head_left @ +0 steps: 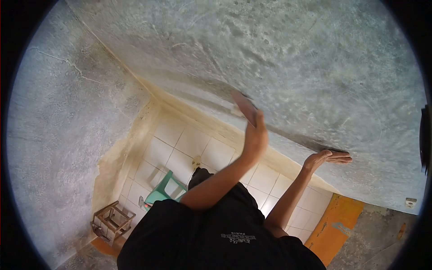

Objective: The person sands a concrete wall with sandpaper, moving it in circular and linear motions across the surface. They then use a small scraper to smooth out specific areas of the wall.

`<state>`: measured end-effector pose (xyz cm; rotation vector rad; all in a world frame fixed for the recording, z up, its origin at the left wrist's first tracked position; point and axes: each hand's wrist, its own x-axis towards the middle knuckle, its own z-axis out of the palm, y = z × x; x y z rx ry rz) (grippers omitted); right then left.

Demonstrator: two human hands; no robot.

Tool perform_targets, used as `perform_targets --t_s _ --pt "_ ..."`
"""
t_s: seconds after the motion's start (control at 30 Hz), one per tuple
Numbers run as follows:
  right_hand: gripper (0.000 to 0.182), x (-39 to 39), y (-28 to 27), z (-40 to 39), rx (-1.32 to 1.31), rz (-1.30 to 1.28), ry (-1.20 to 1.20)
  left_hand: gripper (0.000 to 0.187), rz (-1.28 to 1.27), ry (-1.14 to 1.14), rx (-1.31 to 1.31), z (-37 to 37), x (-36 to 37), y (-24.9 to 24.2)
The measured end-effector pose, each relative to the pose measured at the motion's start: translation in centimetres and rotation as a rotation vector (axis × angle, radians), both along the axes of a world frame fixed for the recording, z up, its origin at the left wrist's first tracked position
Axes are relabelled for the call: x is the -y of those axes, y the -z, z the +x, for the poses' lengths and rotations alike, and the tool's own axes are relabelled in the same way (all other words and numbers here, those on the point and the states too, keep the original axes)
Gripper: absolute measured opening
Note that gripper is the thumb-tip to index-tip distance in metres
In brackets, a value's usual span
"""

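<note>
Just the one camera here, strapped to my head, fisheye lens so the frame is a circle with black corners. The picture comes out upside down: my black shirt (211, 238) fills the bottom centre and the tiled floor (189, 144) sits in the middle, with the grey plastered wall (292, 58) sweeping across the top and right. It's close to that wall, about arm's reach, since both my arms stretch from the bottom of the frame up to it. A second wall (58, 135) curves down the left side.
</note>
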<state>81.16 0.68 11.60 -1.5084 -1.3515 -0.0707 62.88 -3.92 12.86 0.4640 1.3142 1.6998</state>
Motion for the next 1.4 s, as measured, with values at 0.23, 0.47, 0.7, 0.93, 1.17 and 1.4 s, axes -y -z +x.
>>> perform_targets --t_s 0.23,0.47,0.7,0.93,1.17,1.4 --pt "0.085 -1.0 0.1 1.1 0.061 0.041 -0.015 0.056 -0.111 0.042 0.214 -1.8 -0.6 -2.3" --pt "0.082 -1.7 1.3 2.8 0.106 0.067 -0.045 0.05 -0.107 0.01 0.145 -0.3 0.0 -3.9" --pt "0.082 -2.1 1.8 3.5 0.132 0.096 -0.043 0.053 -0.072 0.028 0.098 -0.7 -0.7 -2.4" --pt "0.08 -1.8 1.7 3.2 0.131 0.11 -0.049 0.059 -0.025 -0.05 0.008 0.0 -0.3 -2.5" --pt "0.083 -1.5 0.9 2.5 0.108 0.088 -0.031 0.055 0.043 0.009 0.025 0.7 0.0 -1.5" --pt "0.086 -0.6 0.3 1.1 0.002 0.027 -0.014 0.055 0.022 0.019 -0.003 0.6 0.2 -1.2"
